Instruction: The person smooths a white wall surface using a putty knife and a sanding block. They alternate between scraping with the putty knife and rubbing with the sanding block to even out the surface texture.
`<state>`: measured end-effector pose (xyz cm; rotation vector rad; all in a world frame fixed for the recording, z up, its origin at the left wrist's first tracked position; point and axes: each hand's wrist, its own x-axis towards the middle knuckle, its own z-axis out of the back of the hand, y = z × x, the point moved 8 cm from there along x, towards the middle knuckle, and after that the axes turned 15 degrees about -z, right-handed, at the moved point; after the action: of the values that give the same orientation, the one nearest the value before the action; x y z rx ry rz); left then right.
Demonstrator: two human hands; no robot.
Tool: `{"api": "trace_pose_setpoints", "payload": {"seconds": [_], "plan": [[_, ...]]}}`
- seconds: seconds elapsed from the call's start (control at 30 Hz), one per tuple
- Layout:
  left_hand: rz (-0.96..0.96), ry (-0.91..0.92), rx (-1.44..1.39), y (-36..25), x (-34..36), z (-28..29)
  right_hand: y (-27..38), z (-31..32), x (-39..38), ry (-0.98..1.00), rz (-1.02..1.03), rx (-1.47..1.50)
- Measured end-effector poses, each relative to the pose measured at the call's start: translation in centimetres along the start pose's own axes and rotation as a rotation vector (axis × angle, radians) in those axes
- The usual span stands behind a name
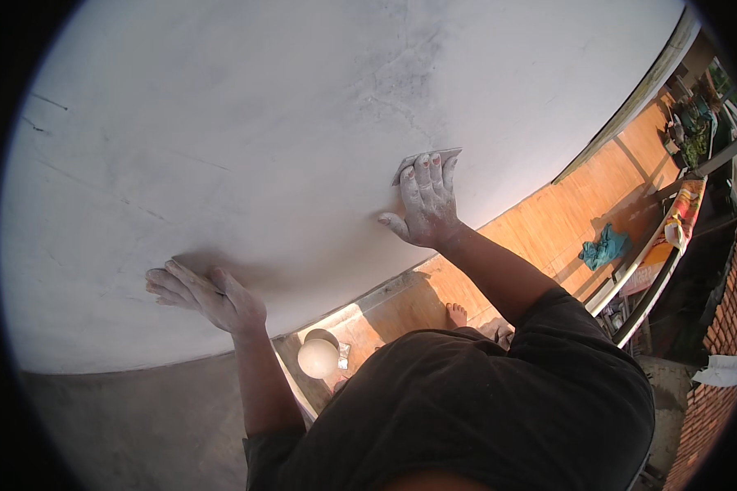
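Observation:
A broad white wall (303, 106) with grey smudges and thin cracks fills the upper part of the view. My right hand (426, 200), coated in pale dust, presses a thin grey piece of sandpaper (406, 168) flat to it. The sheet's edges show past the fingertips; the rest is under the hand. Lower and to the left, my left hand (209, 296) is at the wall with its fingers stretched out, dusty too. Nothing shows in its grasp, though its palm side is hidden.
Orange floor tiles (577, 209) run along the wall's foot. A round pale container (318, 358) stands below, near my bare foot (457, 314). A teal cloth (606, 247) lies at right, beside a railing (648, 282) with a colourful cloth (685, 214) on it. Plants (696, 141) are farther off.

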<state>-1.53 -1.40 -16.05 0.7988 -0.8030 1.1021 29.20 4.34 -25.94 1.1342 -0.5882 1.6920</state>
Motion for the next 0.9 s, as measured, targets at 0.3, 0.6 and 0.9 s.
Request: {"api": "trace_pose_setpoints", "payload": {"seconds": [0.3, 0.6, 0.9], "plan": [[0.012, -0.004, -0.018, 0.2, -0.2, 0.1, 0.9, 2.3, 6.2, -0.038, -0.143, 0.197], [-0.009, -0.020, -0.019, 0.0, 0.1, 0.2, 0.1, 1.7, 4.6, 0.013, -0.190, 0.220], [-0.016, -0.027, 0.007, -0.2, 0.3, 0.0, -1.9, -0.5, 0.6, 0.177, -0.183, 0.140]]}}
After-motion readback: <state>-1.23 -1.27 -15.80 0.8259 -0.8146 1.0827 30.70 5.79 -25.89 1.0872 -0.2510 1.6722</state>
